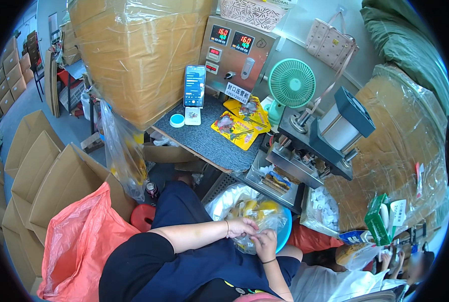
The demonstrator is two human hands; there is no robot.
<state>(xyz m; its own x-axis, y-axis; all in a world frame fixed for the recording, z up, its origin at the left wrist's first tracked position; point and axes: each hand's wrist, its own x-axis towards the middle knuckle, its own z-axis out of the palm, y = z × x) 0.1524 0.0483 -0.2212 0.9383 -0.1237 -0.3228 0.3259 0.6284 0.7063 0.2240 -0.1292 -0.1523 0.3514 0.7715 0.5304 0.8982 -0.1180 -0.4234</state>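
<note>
My left hand and my right hand meet above my lap with their fingertips close together. Both look closed in a pinch; whatever lies between the fingers is too small to make out. Right behind and below them, clear plastic bags with yellow items fill a light blue basin. White plastic sheeting lies beside the basin's left side.
Ahead stands a speckled table with a phone, a round tin and yellow pouches. A control box, green fan and press machine stand behind. Left are a red bag and open cartons.
</note>
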